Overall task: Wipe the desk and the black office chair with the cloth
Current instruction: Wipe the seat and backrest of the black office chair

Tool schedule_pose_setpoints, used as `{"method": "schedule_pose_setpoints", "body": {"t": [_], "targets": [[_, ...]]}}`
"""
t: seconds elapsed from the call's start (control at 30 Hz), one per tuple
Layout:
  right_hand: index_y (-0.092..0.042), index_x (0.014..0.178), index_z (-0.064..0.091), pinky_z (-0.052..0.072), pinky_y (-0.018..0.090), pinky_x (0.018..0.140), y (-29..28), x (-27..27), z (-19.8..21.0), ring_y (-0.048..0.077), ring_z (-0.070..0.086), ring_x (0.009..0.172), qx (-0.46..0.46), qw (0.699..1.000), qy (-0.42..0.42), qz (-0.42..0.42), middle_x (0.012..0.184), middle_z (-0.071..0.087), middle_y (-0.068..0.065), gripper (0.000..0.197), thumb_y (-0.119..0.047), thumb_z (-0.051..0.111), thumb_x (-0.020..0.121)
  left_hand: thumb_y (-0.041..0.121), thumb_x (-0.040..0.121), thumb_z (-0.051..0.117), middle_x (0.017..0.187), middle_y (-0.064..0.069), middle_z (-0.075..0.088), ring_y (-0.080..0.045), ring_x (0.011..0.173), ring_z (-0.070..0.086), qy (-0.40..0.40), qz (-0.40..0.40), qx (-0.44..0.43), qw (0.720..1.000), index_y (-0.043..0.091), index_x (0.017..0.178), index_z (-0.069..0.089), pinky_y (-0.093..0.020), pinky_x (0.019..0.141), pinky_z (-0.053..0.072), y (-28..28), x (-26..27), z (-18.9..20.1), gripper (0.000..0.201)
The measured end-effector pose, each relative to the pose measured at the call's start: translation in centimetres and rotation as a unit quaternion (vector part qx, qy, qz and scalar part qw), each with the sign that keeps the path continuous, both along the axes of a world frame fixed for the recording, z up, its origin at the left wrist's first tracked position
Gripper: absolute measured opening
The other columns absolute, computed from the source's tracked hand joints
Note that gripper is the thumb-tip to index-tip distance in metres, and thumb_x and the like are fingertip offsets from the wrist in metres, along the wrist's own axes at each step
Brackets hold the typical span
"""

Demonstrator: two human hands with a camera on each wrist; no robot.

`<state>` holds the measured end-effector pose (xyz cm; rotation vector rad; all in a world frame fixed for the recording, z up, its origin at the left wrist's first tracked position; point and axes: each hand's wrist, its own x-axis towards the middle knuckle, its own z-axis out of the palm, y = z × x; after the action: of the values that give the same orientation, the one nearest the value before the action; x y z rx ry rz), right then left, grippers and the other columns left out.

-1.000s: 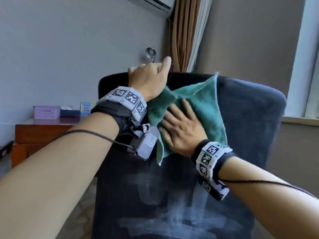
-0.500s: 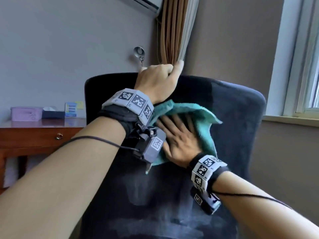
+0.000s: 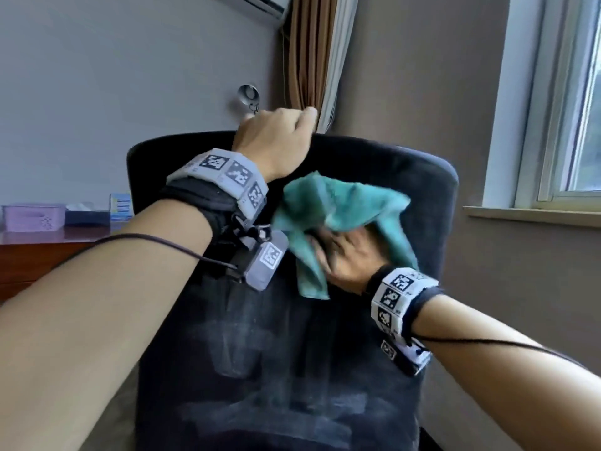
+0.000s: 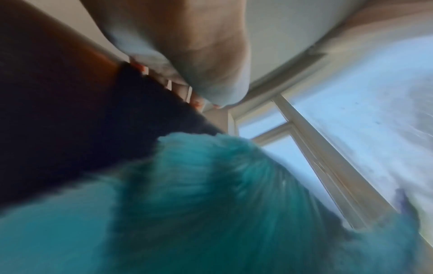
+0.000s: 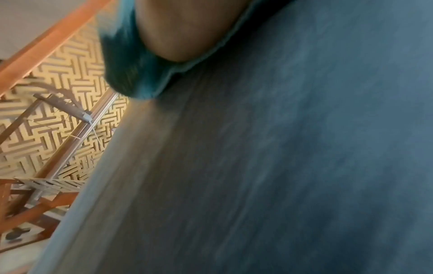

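The black office chair (image 3: pixel 325 369) faces me with its backrest upright, pale streaks low on the fabric. My left hand (image 3: pixel 276 138) grips the backrest's top edge, fingers curled over it. My right hand (image 3: pixel 351 255) presses the teal cloth (image 3: pixel 341 203) against the upper backrest, just right of the left wrist; the cloth is bunched and folds over the fingers, which are blurred. In the left wrist view the cloth (image 4: pixel 187 204) fills the bottom below the dark chair back (image 4: pixel 70 129). In the right wrist view the cloth (image 5: pixel 126 61) wraps the palm's heel above the chair fabric (image 5: pixel 281 166).
A wooden desk (image 3: pixel 48 252) stands at the left against the wall, with a purple box (image 3: pixel 29 216) and a dark tissue box (image 3: pixel 86 214) on it. A window (image 3: pixel 569 109) and sill are at the right, a curtain (image 3: pixel 312 53) behind the chair. Patterned floor (image 5: pixel 58 111) shows below.
My right hand has slid down the backrest with the cloth, which went from spread flat to bunched over the fingers. My left hand has stayed on the top edge.
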<state>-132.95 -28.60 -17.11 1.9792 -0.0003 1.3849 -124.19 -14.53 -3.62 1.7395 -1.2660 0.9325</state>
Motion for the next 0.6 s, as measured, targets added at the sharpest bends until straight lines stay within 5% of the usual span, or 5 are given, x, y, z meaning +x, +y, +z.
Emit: {"method": "schedule_pose_setpoints", "body": {"t": [0.1, 0.27, 0.37, 0.47, 0.6], "targets": [[0.005, 0.09, 0.072, 0.043, 0.031, 0.076, -0.2, -1.6, 2.5, 0.033, 0.07, 0.069, -0.008, 1.0, -0.006, 0.013, 0.08, 0.071, 0.021, 0.064, -0.026, 0.018, 0.106, 0.036, 0.102, 0.019, 0.102, -0.011, 0.068, -0.034, 0.105, 0.056, -0.012, -0.018, 0.024, 0.999, 0.014, 0.089, 0.067, -0.043, 0.103, 0.032, -1.8, -1.5, 0.0, 0.054], [-0.013, 0.135, 0.049, 0.014, 0.046, 0.114, -0.6, -3.4, 5.8, 0.03, 0.041, 0.131, 0.175, 0.938, -0.285, -0.091, 0.139, 0.051, 0.01, 0.047, -0.037, 0.036, 0.097, 0.035, 0.103, 0.02, 0.102, -0.008, 0.068, -0.03, 0.109, 0.055, 0.001, -0.024, 0.013, 1.0, 0.015, 0.091, 0.068, -0.035, 0.101, 0.024, -2.5, -0.7, 0.0, 0.053], [-0.012, 0.146, 0.031, -0.004, 0.042, 0.117, -0.2, -1.7, 0.8, 0.029, 0.019, 0.142, 0.242, 0.926, -0.269, -0.112, 0.15, 0.032, 0.008, 0.066, -0.041, 0.037, 0.087, 0.034, 0.103, 0.019, 0.112, -0.007, 0.068, -0.029, 0.112, 0.055, -0.001, -0.023, 0.016, 1.0, 0.018, 0.099, 0.069, -0.037, 0.103, 0.023, -2.5, -0.8, 0.2, 0.053], [-0.008, 0.125, 0.058, 0.023, 0.046, 0.111, -0.3, -2.5, -2.0, 0.039, 0.042, 0.12, 0.274, 0.946, -0.083, -0.153, 0.121, 0.056, 0.013, 0.052, -0.035, 0.042, 0.083, 0.035, 0.102, 0.019, 0.112, -0.008, 0.068, -0.03, 0.112, 0.055, 0.01, -0.014, 0.008, 1.0, 0.017, 0.099, 0.069, -0.04, 0.106, 0.022, -2.4, -0.7, 0.1, 0.053], [-0.011, 0.121, 0.06, 0.031, 0.045, 0.098, -1.2, -5.5, 5.0, 0.036, 0.047, 0.115, 0.27, 0.943, -0.14, -0.137, 0.118, 0.059, 0.017, 0.043, -0.034, 0.048, 0.087, 0.035, 0.102, 0.02, 0.108, -0.009, 0.068, -0.029, 0.11, 0.055, 0.02, -0.01, 0.0, 1.0, 0.017, 0.096, 0.069, -0.038, 0.104, 0.022, -2.6, -0.8, 0.2, 0.052]]}}
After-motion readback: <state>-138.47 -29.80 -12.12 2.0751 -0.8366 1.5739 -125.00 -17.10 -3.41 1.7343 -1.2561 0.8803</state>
